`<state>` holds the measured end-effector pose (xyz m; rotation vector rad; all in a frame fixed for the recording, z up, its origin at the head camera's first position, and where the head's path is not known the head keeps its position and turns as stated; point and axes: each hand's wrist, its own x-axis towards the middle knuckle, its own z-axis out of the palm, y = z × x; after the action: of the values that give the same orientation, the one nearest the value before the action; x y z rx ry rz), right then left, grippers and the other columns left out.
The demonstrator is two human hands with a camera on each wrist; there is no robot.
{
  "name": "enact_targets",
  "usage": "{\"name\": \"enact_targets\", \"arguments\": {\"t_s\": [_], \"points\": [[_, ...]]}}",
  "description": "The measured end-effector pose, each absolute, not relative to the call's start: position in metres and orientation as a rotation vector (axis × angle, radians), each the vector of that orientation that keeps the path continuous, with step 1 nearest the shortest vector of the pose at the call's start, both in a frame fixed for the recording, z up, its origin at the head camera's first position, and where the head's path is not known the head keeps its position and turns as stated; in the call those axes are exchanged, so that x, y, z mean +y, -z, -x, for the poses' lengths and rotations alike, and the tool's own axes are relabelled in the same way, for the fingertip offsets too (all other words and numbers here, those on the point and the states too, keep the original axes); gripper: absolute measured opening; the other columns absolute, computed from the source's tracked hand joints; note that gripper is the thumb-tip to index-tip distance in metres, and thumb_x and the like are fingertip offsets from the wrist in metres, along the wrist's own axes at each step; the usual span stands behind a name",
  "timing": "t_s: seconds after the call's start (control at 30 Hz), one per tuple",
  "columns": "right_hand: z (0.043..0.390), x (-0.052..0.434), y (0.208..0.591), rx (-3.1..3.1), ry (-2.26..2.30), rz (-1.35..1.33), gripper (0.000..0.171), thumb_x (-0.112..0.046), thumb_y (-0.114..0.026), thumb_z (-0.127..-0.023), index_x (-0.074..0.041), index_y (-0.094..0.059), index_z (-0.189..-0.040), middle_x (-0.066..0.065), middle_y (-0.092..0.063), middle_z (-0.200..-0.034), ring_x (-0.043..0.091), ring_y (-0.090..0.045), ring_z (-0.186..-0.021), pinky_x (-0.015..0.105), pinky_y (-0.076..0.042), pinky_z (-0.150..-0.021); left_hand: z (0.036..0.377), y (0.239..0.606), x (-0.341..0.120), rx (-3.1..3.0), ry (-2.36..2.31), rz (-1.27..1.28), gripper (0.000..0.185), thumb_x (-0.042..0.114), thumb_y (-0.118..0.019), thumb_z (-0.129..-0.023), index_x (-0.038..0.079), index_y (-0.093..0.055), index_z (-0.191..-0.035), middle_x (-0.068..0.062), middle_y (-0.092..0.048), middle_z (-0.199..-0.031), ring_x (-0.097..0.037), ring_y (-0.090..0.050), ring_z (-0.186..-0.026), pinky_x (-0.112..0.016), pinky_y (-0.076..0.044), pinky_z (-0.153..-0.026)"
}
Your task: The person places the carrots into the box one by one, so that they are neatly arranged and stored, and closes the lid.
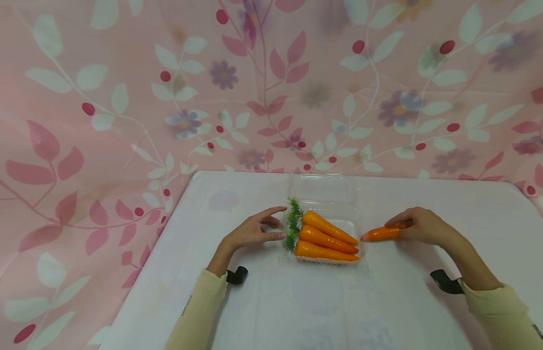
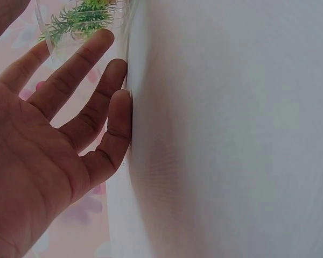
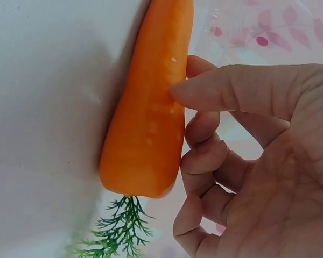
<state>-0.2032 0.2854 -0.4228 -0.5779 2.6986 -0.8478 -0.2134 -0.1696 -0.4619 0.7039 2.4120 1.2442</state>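
Observation:
Three orange carrots (image 1: pixel 325 236) lie side by side in a clear plastic clamshell box (image 1: pixel 347 214), their green tops (image 1: pixel 293 221) at the left and tips pointing right. My left hand (image 1: pixel 255 229) is beside the box's left wall, fingers spread and holding nothing; whether the fingertips touch the wall I cannot tell. To the right of the box, my right hand (image 1: pixel 424 226) pinches another carrot (image 3: pixel 151 107) between thumb and fingers. That carrot's tip points left at the box's right edge. Its green top (image 3: pixel 124 228) shows only in the right wrist view.
The box's hinged lid (image 1: pixel 321 188) is folded back towards the far edge of the white-covered table (image 1: pixel 262 311). A pink floral cloth (image 1: pixel 271 97) hangs behind the table. Black wrist mounts (image 1: pixel 237 275) stick out from both sleeves near the tabletop.

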Motion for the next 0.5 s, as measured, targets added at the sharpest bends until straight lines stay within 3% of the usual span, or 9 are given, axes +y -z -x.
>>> {"name": "enact_targets", "arguments": {"t_s": [0.17, 0.27, 0.5], "points": [[0.2016, 0.2859, 0.4220, 2.684, 0.854, 0.610, 0.025, 0.002, -0.070, -0.078, -0.004, -0.078, -0.101, 0.013, -0.071, -0.104, 0.034, -0.059, -0.096, 0.042, -0.050, -0.077, 0.2134, 0.4622, -0.1701, 2.413, -1.244, -0.700, 0.078, 0.043, -0.075, -0.087, 0.028, -0.037, -0.153, 0.002, -0.064, -0.123, -0.010, -0.057, -0.116, -0.038, -0.049, -0.094], [0.2005, 0.2854, 0.4222, 2.704, 0.859, 0.626, 0.029, 0.008, -0.065, -0.076, -0.007, -0.080, -0.095, 0.011, -0.070, -0.101, 0.034, -0.059, -0.096, 0.043, -0.049, -0.079, 0.2136, 0.4624, -0.1703, 2.415, -1.241, -0.686, 0.078, 0.043, -0.076, -0.086, 0.029, -0.038, -0.153, 0.003, -0.064, -0.123, -0.009, -0.057, -0.115, -0.037, -0.049, -0.094], [0.2010, 0.2854, 0.4266, 2.811, 0.773, 0.621, 0.036, 0.011, -0.054, -0.076, -0.013, -0.080, -0.082, 0.008, -0.068, -0.093, 0.027, -0.057, -0.084, 0.033, -0.042, -0.064, 0.2141, 0.4631, -0.1697, 2.423, -1.234, -0.693, 0.078, 0.043, -0.076, -0.086, 0.030, -0.038, -0.153, 0.004, -0.064, -0.122, -0.007, -0.057, -0.114, -0.036, -0.049, -0.095]]}}
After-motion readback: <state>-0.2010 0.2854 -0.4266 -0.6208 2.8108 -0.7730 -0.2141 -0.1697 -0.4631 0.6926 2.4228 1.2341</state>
